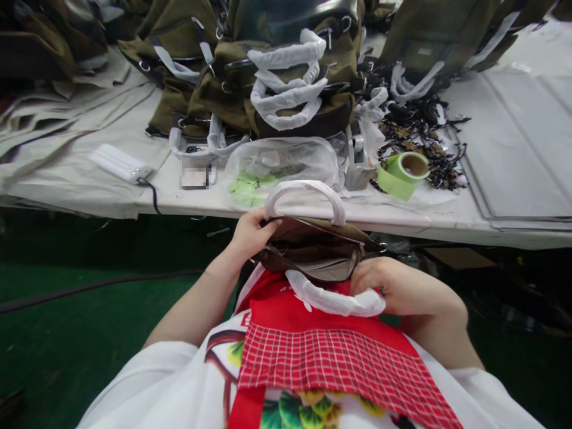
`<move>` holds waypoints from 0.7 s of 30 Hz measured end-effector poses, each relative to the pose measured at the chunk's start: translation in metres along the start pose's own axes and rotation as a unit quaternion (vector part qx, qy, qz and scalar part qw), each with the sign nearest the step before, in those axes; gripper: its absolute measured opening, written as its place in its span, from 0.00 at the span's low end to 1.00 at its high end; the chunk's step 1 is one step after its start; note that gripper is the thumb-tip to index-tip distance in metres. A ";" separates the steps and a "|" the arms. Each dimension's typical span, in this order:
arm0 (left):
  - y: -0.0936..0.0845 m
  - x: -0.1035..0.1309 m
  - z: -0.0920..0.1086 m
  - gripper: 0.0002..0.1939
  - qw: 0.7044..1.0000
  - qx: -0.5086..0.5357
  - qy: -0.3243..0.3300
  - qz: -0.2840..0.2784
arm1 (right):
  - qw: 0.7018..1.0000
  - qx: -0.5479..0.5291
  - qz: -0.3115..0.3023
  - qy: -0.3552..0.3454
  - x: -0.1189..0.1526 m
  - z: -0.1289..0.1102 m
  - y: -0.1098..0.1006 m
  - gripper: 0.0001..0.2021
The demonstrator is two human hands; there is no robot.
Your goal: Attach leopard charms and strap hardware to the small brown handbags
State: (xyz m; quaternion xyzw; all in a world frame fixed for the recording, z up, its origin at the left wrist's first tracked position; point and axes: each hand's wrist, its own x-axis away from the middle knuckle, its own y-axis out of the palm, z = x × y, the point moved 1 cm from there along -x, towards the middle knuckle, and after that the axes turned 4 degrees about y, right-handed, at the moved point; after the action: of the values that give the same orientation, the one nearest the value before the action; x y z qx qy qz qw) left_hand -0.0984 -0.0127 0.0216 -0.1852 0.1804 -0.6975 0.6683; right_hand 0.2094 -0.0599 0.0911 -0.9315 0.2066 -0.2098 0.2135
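Note:
An olive-brown handbag (308, 253) is held against the red apron, its zipped mouth spread wide and the lining showing. My left hand (254, 233) pinches the bag's left upper edge beside the far handle (308, 189), which is wrapped in white paper. At the right end of the near rim, my right hand (373, 276) is closed on the bag, with some of its fingers hidden. The near handle (335, 295), wrapped too, hangs down over the apron just below that hand.
Several olive bags (286, 89) with wrapped handles are piled on the white table (187, 205). A clear plastic bag (308, 158) with green slips, a green tape roll (404, 173), a heap of dark hardware (424, 131) and a white power strip (118, 162) lie near its front.

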 end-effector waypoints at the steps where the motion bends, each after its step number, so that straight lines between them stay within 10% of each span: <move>1: 0.000 0.000 0.002 0.15 1.000 0.006 0.003 -0.014 | 0.999 0.006 0.039 0.001 0.000 0.001 0.000 0.06; 5: 0.001 -0.004 0.008 0.15 0.999 0.005 0.014 -0.035 | 0.976 0.047 0.211 0.022 -0.001 0.003 -0.003 0.07; 12: 0.003 -0.003 0.007 0.15 1.000 0.002 0.027 -0.009 | 0.999 -0.029 0.030 -0.024 0.008 -0.024 -0.012 0.25; 16: 0.006 0.004 0.009 0.14 1.000 0.026 0.010 -0.005 | 0.988 -0.113 0.105 -0.025 -0.011 -0.032 -0.018 0.19; 21: 0.013 0.012 0.019 0.16 0.999 0.051 -0.006 -0.017 | 0.987 0.104 0.113 0.053 -0.094 -0.005 0.012 0.17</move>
State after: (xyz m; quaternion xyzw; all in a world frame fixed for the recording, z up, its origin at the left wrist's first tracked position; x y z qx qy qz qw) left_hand -0.0785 -0.0254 0.0319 -0.1580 0.1375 -0.7160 0.6659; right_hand 0.1260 -0.0267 0.0606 -0.8625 0.2983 -0.2542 0.3202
